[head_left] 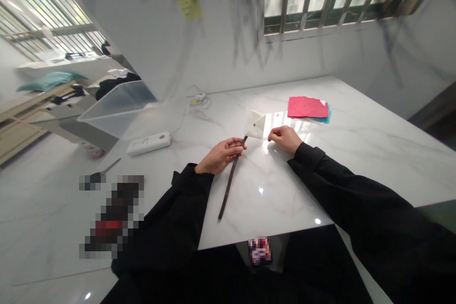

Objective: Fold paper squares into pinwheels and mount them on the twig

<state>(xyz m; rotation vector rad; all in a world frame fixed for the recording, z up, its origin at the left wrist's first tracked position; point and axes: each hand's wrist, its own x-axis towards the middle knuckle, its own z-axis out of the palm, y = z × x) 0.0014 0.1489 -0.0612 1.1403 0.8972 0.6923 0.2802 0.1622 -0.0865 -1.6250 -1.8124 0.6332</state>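
My left hand (228, 152) is closed around a thin dark brown stick (228, 187), gripping it near its top. The stick slants down toward the table's front edge. At its upper end sits a folded white paper piece (255, 124), with a small dark dot near its middle; it looks like a paper pinwheel. Just right of the paper is my right hand (286, 139), apart from it, with fingers curled in and thumb against them. What those fingers hold, if anything, is hidden.
Red paper (307, 107) lies over blue paper (327, 116) at the back right of the marble-patterned table (359, 152). A white power strip (149, 143), scissors (107, 169), a blurred-out dark object (119, 209) and a clear plastic bin (117, 104) are on the left.
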